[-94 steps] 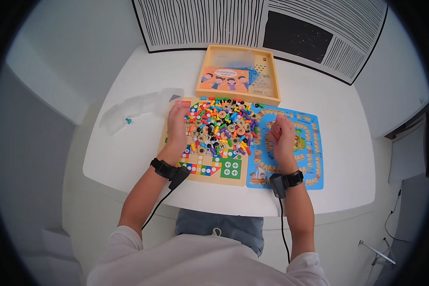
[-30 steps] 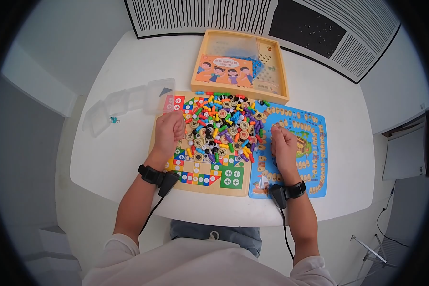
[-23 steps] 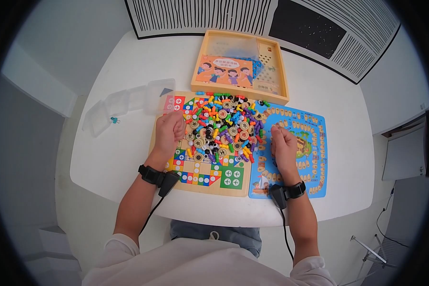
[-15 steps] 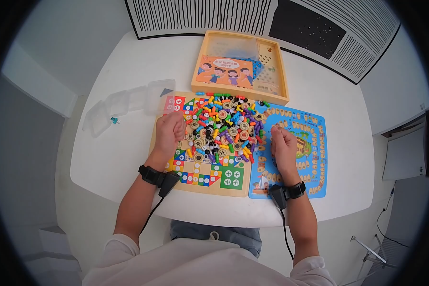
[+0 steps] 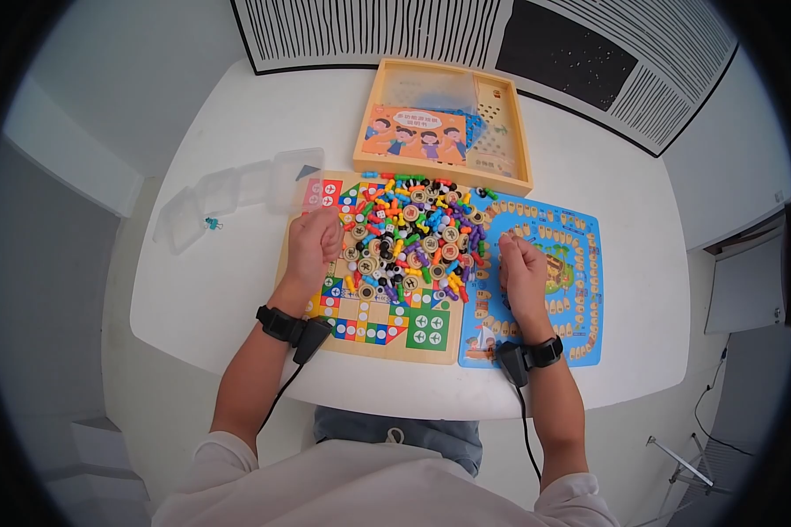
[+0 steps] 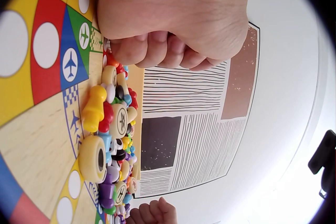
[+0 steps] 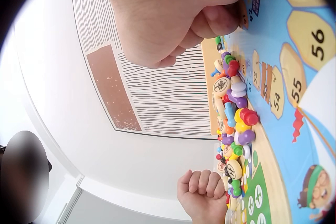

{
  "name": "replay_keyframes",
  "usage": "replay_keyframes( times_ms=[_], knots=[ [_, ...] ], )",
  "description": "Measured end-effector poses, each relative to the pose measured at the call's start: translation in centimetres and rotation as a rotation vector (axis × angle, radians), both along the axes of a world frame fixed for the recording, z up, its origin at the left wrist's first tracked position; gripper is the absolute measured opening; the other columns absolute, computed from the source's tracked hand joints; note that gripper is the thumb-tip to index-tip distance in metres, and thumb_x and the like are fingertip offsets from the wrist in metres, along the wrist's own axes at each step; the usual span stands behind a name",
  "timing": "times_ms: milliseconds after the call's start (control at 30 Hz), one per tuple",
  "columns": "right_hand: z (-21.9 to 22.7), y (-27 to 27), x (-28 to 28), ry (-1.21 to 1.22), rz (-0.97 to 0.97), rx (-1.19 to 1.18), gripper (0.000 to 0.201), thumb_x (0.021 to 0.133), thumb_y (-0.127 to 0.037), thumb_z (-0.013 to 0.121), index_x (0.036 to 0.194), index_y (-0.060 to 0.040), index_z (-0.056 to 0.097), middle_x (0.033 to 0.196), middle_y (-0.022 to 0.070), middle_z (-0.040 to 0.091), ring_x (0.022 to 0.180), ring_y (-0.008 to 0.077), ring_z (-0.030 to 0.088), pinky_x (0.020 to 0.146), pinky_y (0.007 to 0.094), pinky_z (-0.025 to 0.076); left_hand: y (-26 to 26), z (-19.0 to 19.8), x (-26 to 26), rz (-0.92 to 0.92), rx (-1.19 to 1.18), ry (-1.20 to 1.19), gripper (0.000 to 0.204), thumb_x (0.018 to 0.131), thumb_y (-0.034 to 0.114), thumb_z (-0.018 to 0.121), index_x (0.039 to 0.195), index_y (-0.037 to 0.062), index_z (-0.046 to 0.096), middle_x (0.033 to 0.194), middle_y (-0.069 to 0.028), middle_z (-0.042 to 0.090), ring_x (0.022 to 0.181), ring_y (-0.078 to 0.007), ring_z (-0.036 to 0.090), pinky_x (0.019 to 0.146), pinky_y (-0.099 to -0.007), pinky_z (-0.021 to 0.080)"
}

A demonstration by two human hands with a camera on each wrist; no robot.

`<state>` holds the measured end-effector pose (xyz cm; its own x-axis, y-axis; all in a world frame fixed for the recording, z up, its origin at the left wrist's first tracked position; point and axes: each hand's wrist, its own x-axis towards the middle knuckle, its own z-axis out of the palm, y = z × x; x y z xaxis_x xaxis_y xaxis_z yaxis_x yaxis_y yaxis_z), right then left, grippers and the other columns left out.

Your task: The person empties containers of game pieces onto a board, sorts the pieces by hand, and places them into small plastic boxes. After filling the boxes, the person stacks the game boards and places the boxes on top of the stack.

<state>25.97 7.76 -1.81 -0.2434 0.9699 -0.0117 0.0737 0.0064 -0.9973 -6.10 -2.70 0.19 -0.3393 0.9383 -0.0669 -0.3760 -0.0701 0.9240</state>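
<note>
My left hand [image 5: 311, 246] rests on its side as a loose fist at the left of the game-piece pile [image 5: 413, 233]; nothing shows in its curled fingers [image 6: 155, 50]. On the pile's other side, over the blue board [image 5: 580, 263], my right hand [image 5: 525, 268] is also curled into a fist, with no object visible in it. Colourful pegs, round wooden Chinese chess discs [image 7: 234, 169], black and white pieces and dice make up the heap. It covers much of the upper part of the wooden flying-chess board [image 5: 378, 351]. A yellow peg [image 6: 94, 108] lies near the left hand.
Behind the pile stands a shallow wooden box [image 5: 523, 162] holding an orange booklet [image 5: 413, 136] and plastic bags. A clear plastic compartment tray [image 5: 237, 184] lies at the left, with a small teal clip-like item [image 5: 213, 224] by it. A striped panel [image 5: 369, 35] borders the table's back.
Since the oldest frame, my left hand has curled from straighter fingers into a fist and come down slightly. The head view has shifted. Over the last second both hands stay still.
</note>
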Motion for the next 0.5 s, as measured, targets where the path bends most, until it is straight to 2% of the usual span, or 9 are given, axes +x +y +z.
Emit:
replay_keyframes(
  times_ms=[500],
  knots=[
    [-0.30,0.14,-0.03,-0.008,-0.010,0.015,0.048,0.107,-0.025,0.065,0.067,-0.0085,0.045,0.063,-0.0083,0.041,0.062,0.0031,0.033,0.055,0.0283,0.027,-0.02,0.01,0.01,0.000,0.002,-0.005,0.050,0.109,0.021,0.050,0.062,0.0140,0.034,0.055,0.0035,0.032,0.046,-0.0068,0.025,0.043,-0.0267,0.018]
  ],
)
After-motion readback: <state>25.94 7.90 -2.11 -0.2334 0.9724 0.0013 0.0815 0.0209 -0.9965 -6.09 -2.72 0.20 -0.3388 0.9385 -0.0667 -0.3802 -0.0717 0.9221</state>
